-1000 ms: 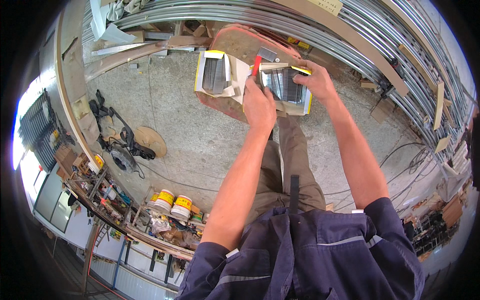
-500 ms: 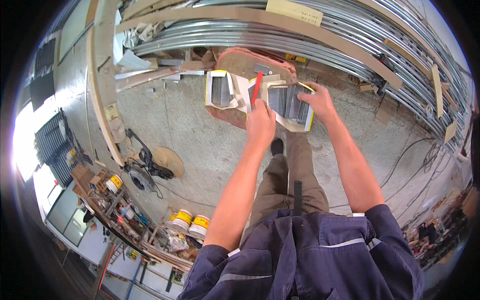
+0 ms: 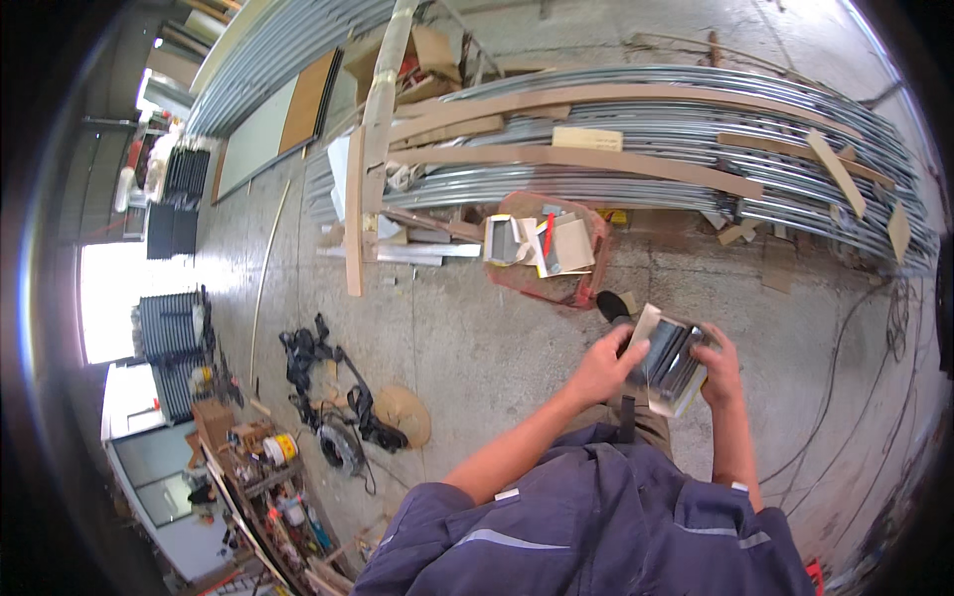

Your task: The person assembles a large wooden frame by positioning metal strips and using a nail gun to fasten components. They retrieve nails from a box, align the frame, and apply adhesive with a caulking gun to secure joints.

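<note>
Close to my body I hold an opened cardboard box (image 3: 654, 405), with rows of dark grey metal strips (image 3: 672, 360) inside, possibly collated staples. My left hand (image 3: 603, 366) grips its left side, thumb over the edge. My right hand (image 3: 719, 366) is closed round the right side, fingers slightly blurred. Beyond them, a worn reddish stand (image 3: 532, 285) carries a second open box (image 3: 502, 240) of grey strips with a yellow edge. Beside it are a torn cardboard piece (image 3: 569, 246) and a slim red tool (image 3: 549, 234) whose kind I cannot make out.
Long metal tubes (image 3: 636, 186) lie stacked beyond the stand, with cardboard strips (image 3: 586, 159) across them. A wooden post (image 3: 376, 149) rises at left. Black straps (image 3: 370, 422) and a round board (image 3: 405, 417) lie on the floor. Cables (image 3: 835, 397) run along the right.
The right-hand box has come off the stand toward my body, now between both hands. The red tool, earlier at my left fingers, lies on the stand. My view has shifted.
</note>
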Demonstrator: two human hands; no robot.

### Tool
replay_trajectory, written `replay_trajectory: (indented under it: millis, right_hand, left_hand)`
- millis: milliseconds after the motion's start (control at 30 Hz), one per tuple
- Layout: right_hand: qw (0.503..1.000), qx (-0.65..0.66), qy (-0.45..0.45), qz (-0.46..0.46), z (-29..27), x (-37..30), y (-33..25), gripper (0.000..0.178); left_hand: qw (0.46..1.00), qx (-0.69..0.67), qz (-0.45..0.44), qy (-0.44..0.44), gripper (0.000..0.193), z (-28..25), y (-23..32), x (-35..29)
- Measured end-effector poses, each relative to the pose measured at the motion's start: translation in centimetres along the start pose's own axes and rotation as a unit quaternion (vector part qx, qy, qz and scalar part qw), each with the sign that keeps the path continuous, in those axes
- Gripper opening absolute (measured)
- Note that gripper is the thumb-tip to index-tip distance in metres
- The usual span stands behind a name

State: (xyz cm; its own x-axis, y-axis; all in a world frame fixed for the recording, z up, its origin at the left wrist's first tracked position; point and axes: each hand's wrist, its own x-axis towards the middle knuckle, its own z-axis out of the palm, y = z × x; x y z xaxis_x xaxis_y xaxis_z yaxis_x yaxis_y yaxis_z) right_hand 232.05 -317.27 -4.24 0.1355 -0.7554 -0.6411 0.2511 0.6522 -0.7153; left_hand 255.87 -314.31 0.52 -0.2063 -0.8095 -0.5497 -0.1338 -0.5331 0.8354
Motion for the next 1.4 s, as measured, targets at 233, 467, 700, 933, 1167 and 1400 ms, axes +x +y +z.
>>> replay_trajectory:
  millis: [233,467,700,933,1167,1400]
  right_hand:
    - [0.989,0.107,0.103,-0.03,-7.7,-15.6,5.9,0.048]
    - [0.963,0.159,0.211,-0.057,-15.1,-26.4,7.2,0.043]
    - [0.888,0.29,0.325,-0.144,-29.5,-36.4,12.5,0.047]
    - [0.781,0.382,0.443,-0.218,-46.2,-50.6,13.8,0.034]
    - [0.682,0.432,0.517,-0.284,-57.5,-60.1,16.2,0.027]
    - [0.517,0.605,0.536,-0.281,-67.9,-65.4,22.0,0.044]
  left_hand:
    - [0.972,-0.102,-0.028,-0.21,0.055,12.0,-2.8,-7.0]
    - [0.943,-0.032,-0.147,-0.296,0.054,23.1,-1.3,-9.5]
    - [0.879,0.056,-0.201,-0.429,0.055,42.4,1.2,-11.2]
    - [0.785,0.145,-0.239,-0.553,0.054,65.2,0.2,-15.0]
    - [0.718,0.226,-0.233,-0.615,0.051,83.8,0.0,-18.9]
    - [0.607,0.362,-0.236,-0.667,0.045,102.4,-6.1,-19.0]
